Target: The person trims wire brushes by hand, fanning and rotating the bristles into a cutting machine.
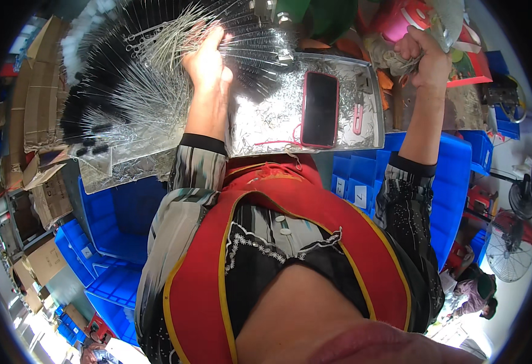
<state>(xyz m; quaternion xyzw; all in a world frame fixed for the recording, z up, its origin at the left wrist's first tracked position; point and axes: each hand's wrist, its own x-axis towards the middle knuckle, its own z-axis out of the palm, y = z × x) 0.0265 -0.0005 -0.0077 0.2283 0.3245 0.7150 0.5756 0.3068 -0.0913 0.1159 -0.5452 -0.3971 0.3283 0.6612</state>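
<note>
My left hand [207,64] is at the upper left, its fingers closed around a bundle of thin metal wires [172,45], some with looped ends. The fingertips are partly covered by the wires. Under and around it fans a large pile of wire-stemmed brushes [147,91] with black bristle ends. At the upper right, my right hand [426,60] is curled into a fist beside a crumpled greyish cloth [389,56]. What that fist holds, if anything, I cannot make out.
Between my hands a white shallow tray [254,130] holds scattered metal clippings, a phone [320,109] in a red case and a small red-handled cutter [358,115]. Blue bins [117,206] stand below the bench. Cardboard boxes [42,91] line the left; a fan [510,246] stands right.
</note>
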